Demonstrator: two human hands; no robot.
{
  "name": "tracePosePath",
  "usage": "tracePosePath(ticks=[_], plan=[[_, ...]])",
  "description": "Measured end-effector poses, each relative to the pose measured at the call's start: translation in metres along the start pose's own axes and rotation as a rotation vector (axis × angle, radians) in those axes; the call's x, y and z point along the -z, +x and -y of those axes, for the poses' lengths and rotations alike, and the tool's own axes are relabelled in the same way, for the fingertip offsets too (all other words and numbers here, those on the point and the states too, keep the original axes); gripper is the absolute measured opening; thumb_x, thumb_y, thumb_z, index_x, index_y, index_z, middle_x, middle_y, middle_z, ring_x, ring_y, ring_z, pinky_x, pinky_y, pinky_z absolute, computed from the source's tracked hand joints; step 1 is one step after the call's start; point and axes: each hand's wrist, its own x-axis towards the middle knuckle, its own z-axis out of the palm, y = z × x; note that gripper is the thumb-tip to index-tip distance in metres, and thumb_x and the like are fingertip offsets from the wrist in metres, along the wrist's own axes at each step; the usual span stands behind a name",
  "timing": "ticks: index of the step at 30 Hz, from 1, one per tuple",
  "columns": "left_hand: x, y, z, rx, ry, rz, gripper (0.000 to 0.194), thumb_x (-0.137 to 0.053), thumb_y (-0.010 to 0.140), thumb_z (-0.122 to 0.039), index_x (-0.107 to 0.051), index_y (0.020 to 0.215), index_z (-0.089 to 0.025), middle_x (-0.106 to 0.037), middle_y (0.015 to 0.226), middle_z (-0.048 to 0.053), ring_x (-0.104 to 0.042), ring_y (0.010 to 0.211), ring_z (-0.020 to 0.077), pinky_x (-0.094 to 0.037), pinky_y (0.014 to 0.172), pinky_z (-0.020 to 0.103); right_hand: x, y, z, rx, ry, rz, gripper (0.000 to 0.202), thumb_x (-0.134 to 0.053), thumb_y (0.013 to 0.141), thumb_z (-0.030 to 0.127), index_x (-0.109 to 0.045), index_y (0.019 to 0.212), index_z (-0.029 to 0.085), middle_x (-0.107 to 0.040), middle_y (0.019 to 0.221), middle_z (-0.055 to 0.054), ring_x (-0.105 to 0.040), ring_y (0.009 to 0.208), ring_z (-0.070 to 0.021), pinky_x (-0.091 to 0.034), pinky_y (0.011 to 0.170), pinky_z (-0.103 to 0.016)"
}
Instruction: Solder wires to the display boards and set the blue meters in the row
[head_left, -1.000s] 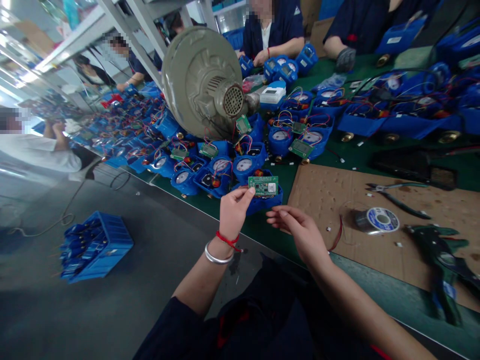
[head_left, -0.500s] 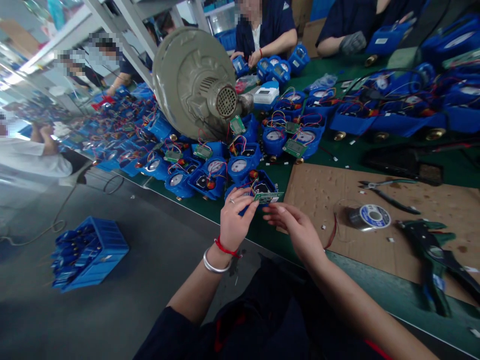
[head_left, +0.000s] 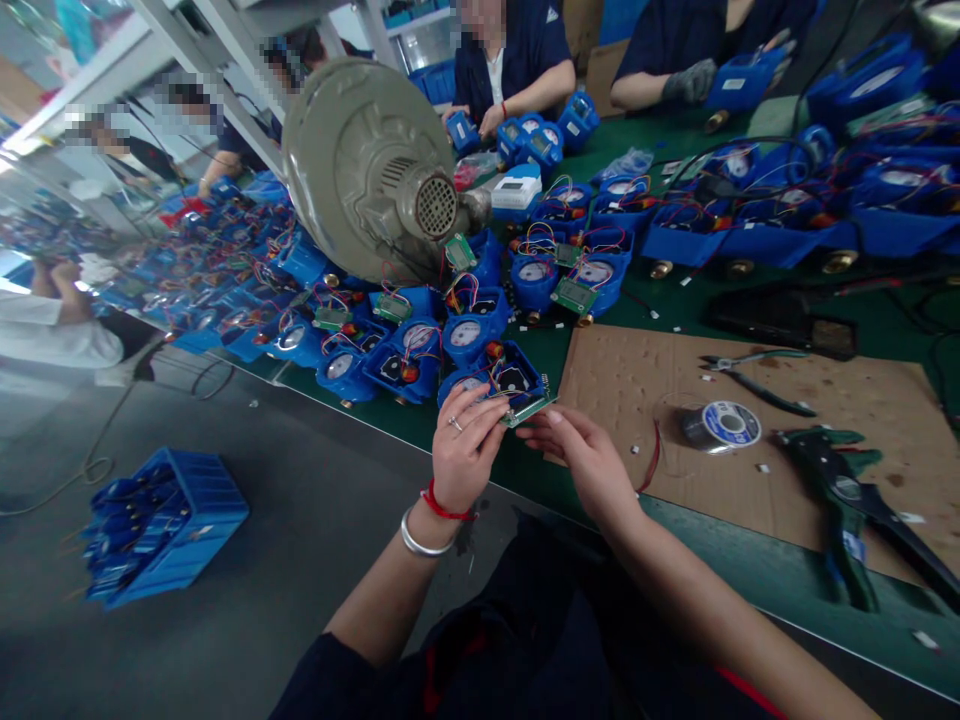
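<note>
Head view: my left hand [head_left: 461,450] pinching circuit board [head_left: 527,408] edge, right hand [head_left: 589,462] fingers loosely spread beside. Board light, stiff, fragile; hold edges.

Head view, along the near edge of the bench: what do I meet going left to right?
Blue crate on the floor → left hand → green circuit board → right hand → solder spool → green hand tool.

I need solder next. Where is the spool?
In the head view the solder spool lies on the cardboard sheet, to the right of the right hand, between the pliers and the green tool.
</note>
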Motion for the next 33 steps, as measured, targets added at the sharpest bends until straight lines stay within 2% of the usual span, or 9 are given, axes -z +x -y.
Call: tracePosePath(ticks=[7, 13, 16, 22, 28, 33], plan=[[0.0, -0.005, 0.002, -0.035, 0.057, 0.005, 0.024, -0.056, 0.088, -0.017, -0.066, 0.108, -0.023, -0.071, 0.109, 0.004, -0.057, 0.119, 0.0223, -0.038, 0.108, 0.051, 0.002, -0.001, -0.002, -0.014, 0.006, -0.011, 0.035, -0.055, 0.089, 0.048, -0.066, 0.105, 0.019, -0.07, 0.105, -0.009, -0.069, 0.091, -0.0199, -0.054, 0.082, -0.032], [-0.001, -0.008, 0.004, -0.066, 0.095, 0.015, 0.027, -0.056, 0.087, -0.015, -0.065, 0.111, -0.023, -0.07, 0.111, 0.003, -0.055, 0.12, 0.0227, -0.037, 0.108, 0.051, 0.003, -0.001, 0.0, 0.023, 0.024, -0.048, 0.025, -0.06, 0.087, 0.043, -0.065, 0.091, 0.02, -0.072, 0.09, -0.005, -0.069, 0.082, -0.0173, -0.055, 0.076, -0.029], [-0.002, -0.01, 0.005, -0.083, 0.094, 0.01, 0.03, -0.057, 0.086, -0.012, -0.064, 0.113, -0.022, -0.069, 0.114, 0.004, -0.054, 0.122, 0.0227, -0.037, 0.108, 0.05, 0.003, -0.001, 0.0, 0.029, 0.016, -0.057, 0.024, -0.062, 0.086, 0.042, -0.064, 0.09, 0.019, -0.071, 0.088, -0.005, -0.069, 0.079, -0.0165, -0.055, 0.075, -0.03], [-0.002, -0.01, 0.005, -0.061, 0.066, -0.009, 0.03, -0.056, 0.086, -0.012, -0.064, 0.113, -0.023, -0.069, 0.114, 0.004, -0.054, 0.122, 0.0219, -0.037, 0.109, 0.05, 0.003, -0.001, 0.001, 0.044, -0.012, -0.057, 0.025, -0.061, 0.086, 0.043, -0.064, 0.089, 0.019, -0.072, 0.09, -0.006, -0.069, 0.079, -0.0171, -0.055, 0.076, -0.031], [-0.005, -0.01, 0.004, -0.089, 0.097, -0.006, 0.033, -0.058, 0.085, -0.009, -0.062, 0.116, -0.02, -0.068, 0.117, 0.005, -0.052, 0.124, 0.0224, -0.037, 0.109, 0.05, 0.0, -0.002, 0.0, -0.011, 0.012, -0.047, 0.036, -0.051, 0.09, 0.051, -0.062, 0.099, 0.018, -0.07, 0.096, -0.008, -0.068, 0.084, -0.0181, -0.054, 0.076, -0.03], [-0.011, -0.014, 0.002, -0.126, 0.159, 0.068, 0.034, -0.056, 0.087, -0.012, -0.059, 0.12, -0.02, -0.065, 0.122, 0.007, -0.05, 0.126, 0.0241, -0.04, 0.106, 0.049, 0.0, 0.001, -0.004, 0.017, -0.035, -0.053, 0.033, -0.066, 0.081, 0.041, -0.061, 0.105, 0.02, -0.068, 0.107, -0.005, -0.064, 0.095, -0.0185, -0.051, 0.083, -0.03]])
